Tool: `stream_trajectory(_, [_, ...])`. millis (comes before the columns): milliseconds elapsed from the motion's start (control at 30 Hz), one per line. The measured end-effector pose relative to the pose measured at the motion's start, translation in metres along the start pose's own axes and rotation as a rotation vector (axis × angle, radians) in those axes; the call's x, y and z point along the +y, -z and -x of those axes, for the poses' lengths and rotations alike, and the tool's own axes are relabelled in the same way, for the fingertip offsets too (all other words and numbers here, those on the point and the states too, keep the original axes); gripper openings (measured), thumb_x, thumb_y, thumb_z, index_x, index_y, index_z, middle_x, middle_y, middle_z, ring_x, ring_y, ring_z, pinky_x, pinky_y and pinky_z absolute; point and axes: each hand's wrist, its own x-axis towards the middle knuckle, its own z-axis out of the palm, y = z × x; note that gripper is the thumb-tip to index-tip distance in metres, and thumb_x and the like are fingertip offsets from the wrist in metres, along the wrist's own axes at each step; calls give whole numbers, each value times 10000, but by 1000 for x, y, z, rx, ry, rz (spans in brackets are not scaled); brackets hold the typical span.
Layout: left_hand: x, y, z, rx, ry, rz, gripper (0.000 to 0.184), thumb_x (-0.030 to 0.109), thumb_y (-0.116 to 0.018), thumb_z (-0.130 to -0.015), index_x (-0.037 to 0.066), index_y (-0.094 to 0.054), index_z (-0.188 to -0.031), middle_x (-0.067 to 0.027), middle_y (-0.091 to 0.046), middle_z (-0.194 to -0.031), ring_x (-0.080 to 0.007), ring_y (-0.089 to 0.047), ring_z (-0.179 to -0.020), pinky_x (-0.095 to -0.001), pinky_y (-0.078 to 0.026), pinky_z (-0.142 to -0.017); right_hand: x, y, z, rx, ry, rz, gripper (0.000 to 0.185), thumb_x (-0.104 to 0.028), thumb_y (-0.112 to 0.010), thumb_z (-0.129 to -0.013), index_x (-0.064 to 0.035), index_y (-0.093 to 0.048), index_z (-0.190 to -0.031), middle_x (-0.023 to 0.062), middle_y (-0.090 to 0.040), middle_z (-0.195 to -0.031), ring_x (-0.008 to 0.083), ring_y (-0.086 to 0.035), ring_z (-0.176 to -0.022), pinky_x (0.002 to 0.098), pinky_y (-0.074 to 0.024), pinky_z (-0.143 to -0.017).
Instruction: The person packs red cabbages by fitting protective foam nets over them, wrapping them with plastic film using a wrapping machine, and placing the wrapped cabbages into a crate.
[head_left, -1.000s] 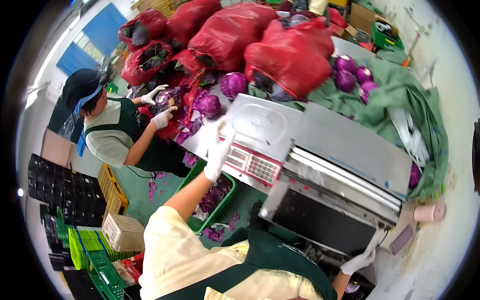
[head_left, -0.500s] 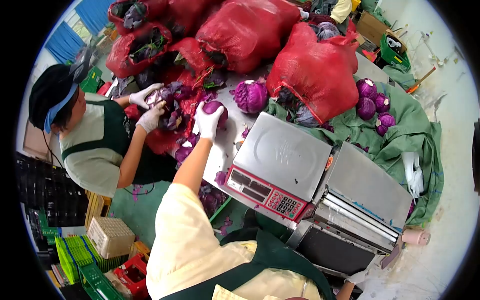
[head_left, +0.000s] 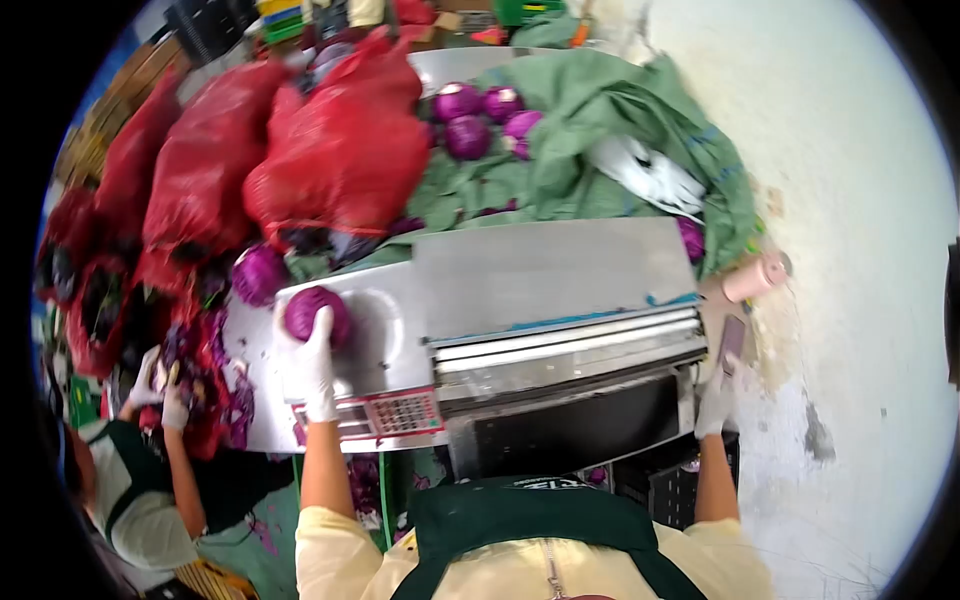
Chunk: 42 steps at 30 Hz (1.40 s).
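A round red cabbage [head_left: 318, 316] is in my gloved left hand [head_left: 306, 368], with the thumb laid over its near side. Hand and cabbage are over the left part of the metal plate of the weighing scale [head_left: 385, 335]; whether the cabbage rests on the plate I cannot tell. My gloved right hand [head_left: 714, 402] is at the right end of the wrapping machine [head_left: 560, 345], its fingers stretched forward. Their tips reach the lower end of a flat, phone-like purplish object [head_left: 732, 338]. Another red cabbage [head_left: 259, 274] sits just left of the scale.
Red mesh sacks [head_left: 340, 150] stand along the back left. Several cabbages [head_left: 467, 137] lie on the green cloth [head_left: 600, 110], with a white bag-like item [head_left: 650, 175]. A pink roll [head_left: 756, 277] stands by the right wall. A co-worker's gloved hands [head_left: 172, 400] handle leaves at left.
My left hand has carried the cabbage from the table left of the scale to over its plate. My right hand has come up to the phone-like object. The view has turned right.
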Motion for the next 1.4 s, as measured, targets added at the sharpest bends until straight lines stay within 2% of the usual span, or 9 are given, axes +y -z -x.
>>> stream_trajectory(233, [2, 6, 2, 16, -14, -119, 757, 219, -741, -833, -6, -342, -1436, -172, -417, -1403, -249, -430, -1273, -338, -351, -1063, -85, -111, -185, -367, 417, -271, 161, -145, -598, -842, -41, -638, -959, 127, -640, -938, 268, -612, -927, 369, -476, -824])
stream_trajectory(533, [3, 16, -4, 113, -46, -131, 663, 165, -692, -882, -53, -353, -1408, -191, -410, -1415, -246, -414, -1299, -342, -348, -1073, -139, -322, -268, -461, 743, 676, 255, -229, -569, -816, -107, -745, -955, 122, -695, -967, 286, -672, -939, 449, -532, -796])
stream_trajectory(700, [140, -31, 87, -4, -198, -2, 362, 39, -664, -855, 9, -574, -1204, -92, -611, -1138, -189, -572, -1051, -318, -451, -940, -202, -180, -215, -219, 1097, 212, 98, -196, -609, -810, -110, -577, -775, 80, -593, -767, 271, -595, -798, 408, -438, -749])
stream_trajectory(833, [215, -84, 136, -439, -715, -220, 578, 285, -746, -781, 45, -534, -1262, -153, -565, -1203, -344, -550, -1117, -414, -348, -1054, -252, -47, -142, -870, 1341, -343, 143, -107, -664, -748, -90, -587, -867, 57, -608, -883, 269, -577, -902, 423, -418, -899])
stream_trajectory(900, [211, -99, 160, -660, -829, -201, 508, 357, -745, -760, 107, -614, -1182, -108, -615, -1098, -327, -570, -1065, -446, -332, -1046, -251, -16, -127, -1181, 1296, -445, 188, -121, -692, -727, -95, -591, -884, 64, -635, -962, 277, -585, -975, 411, -401, -978])
stream_trajectory(1033, [210, -85, 202, -708, -195, 42, 139, 181, -733, -825, 64, -706, -895, -58, -682, -809, -138, -659, -738, -277, -522, -700, -241, -9, -112, -1063, 1024, -608, 237, -150, -668, -805, -67, -619, -1021, 72, -647, -1034, 235, -589, -1012, 389, -387, -1007])
stream_trajectory(1100, [215, -88, 218, -521, 92, 175, 168, 199, -698, -857, 37, -692, -900, -47, -682, -749, -77, -625, -683, -259, -516, -649, -251, -10, -80, -1297, 61, -974, 350, -212, -613, -899, -14, -590, -1187, 77, -634, -1104, 182, -569, -1045, 361, -385, -1006])
stream_trajectory(1300, [190, -76, 246, -297, 413, 497, 156, 112, -706, -870, -8, -652, -954, -30, -679, -835, -69, -614, -712, -208, -521, -672, -248, -41, -48, -1360, -14, -997, 293, -230, -547, -979, 16, -595, -1132, 25, -644, -968, 86, -586, -890, 251, -484, -802])
stream_trajectory(1400, [199, -61, 243, -168, 42, 449, 338, 96, -714, -851, -9, -590, -1147, -65, -622, -1133, -123, -592, -984, -267, -488, -871, -263, -34, -33, -1484, 87, -900, 223, -186, -563, -972, 12, -629, -1051, 10, -643, -931, 66, -572, -828, 227, -477, -756])
